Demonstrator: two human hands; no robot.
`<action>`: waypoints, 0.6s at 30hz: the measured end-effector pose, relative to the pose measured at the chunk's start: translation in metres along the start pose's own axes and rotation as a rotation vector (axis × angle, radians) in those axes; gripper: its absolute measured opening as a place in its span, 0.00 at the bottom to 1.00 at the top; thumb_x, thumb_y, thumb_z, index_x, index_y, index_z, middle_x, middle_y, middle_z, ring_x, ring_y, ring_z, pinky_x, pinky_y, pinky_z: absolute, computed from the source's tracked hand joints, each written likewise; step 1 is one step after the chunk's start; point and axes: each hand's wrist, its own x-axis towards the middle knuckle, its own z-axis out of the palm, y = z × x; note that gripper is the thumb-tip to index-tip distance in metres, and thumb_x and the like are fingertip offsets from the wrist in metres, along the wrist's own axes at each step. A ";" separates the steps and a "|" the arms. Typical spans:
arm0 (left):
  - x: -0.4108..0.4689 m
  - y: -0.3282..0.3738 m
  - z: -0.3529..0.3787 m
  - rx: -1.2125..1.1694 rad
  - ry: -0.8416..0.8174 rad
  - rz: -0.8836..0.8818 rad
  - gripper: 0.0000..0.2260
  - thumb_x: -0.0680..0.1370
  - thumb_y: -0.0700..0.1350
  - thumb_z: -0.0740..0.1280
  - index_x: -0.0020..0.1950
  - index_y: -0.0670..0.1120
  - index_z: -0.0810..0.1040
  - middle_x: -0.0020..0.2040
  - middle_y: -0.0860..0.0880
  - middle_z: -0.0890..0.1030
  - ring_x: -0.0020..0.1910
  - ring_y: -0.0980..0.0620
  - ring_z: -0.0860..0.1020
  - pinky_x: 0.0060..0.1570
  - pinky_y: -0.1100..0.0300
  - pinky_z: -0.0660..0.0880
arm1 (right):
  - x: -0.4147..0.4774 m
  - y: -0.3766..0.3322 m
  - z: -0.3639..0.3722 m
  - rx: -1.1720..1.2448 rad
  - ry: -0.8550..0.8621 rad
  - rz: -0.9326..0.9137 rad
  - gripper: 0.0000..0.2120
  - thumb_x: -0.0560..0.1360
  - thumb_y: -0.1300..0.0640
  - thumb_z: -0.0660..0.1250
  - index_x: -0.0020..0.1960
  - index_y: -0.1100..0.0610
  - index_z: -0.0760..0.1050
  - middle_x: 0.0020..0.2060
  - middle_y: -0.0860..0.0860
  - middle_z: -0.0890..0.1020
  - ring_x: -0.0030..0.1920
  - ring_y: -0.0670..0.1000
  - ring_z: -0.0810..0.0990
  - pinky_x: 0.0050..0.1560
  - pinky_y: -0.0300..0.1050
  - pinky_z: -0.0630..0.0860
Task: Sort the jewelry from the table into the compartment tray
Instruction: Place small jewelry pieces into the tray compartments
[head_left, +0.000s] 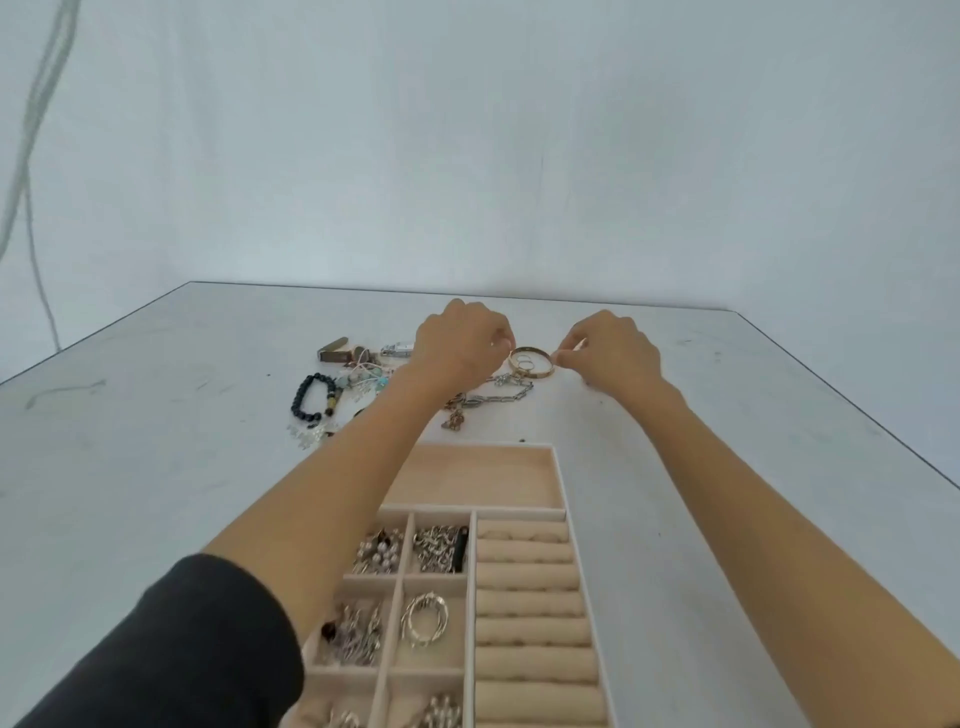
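- Nearest, compartment tray (478, 480): near cells hold sorted jewelry (439, 548), far long cell bare and open above.
- Left hand (460, 345), fingers curled, seems to pinch the gold bangle (543, 372) at its left rim.
- Bangle lies on the table (727, 415) beyond the tray: likely rigid, light, slick; opposite rims suit.
- Right hand (610, 353) pinches its right rim; silver chain (511, 395) just beside may snag.

Table (156, 467) carries tray (558, 478) on near side, between both forearms; left forearm crosses over tray's left part. In tray: wide compartment at far end; nearer, small compartments in two columns on left, with jewelry in them; ring rolls (530, 603) stacked in row on right. Beyond tray, loose pieces on table: bead bracelet (304, 397) far left, chain (511, 395) just behind tray's far wall, bangle (540, 371) behind chain, small rings inside bangle. Left hand (457, 348) just left of bangle; right hand (613, 353) pinches its right edge.
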 end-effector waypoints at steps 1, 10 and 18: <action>0.009 -0.001 0.006 0.020 -0.020 -0.003 0.12 0.79 0.46 0.59 0.55 0.52 0.80 0.55 0.50 0.78 0.58 0.48 0.72 0.48 0.54 0.71 | 0.007 -0.001 0.007 -0.006 0.007 0.002 0.07 0.71 0.51 0.71 0.46 0.54 0.82 0.47 0.52 0.83 0.48 0.55 0.81 0.45 0.43 0.71; 0.061 0.001 0.046 0.222 -0.084 0.109 0.10 0.80 0.46 0.61 0.58 0.55 0.78 0.59 0.50 0.75 0.63 0.48 0.68 0.49 0.56 0.62 | 0.054 -0.007 0.038 -0.083 -0.069 0.023 0.16 0.68 0.48 0.75 0.51 0.54 0.80 0.48 0.52 0.82 0.53 0.56 0.80 0.57 0.49 0.73; 0.076 -0.004 0.046 0.228 -0.144 0.091 0.07 0.77 0.48 0.66 0.53 0.58 0.80 0.57 0.51 0.77 0.62 0.49 0.69 0.49 0.57 0.61 | 0.063 -0.006 0.041 -0.055 -0.068 0.019 0.18 0.65 0.47 0.77 0.51 0.54 0.81 0.50 0.53 0.82 0.53 0.55 0.80 0.53 0.47 0.72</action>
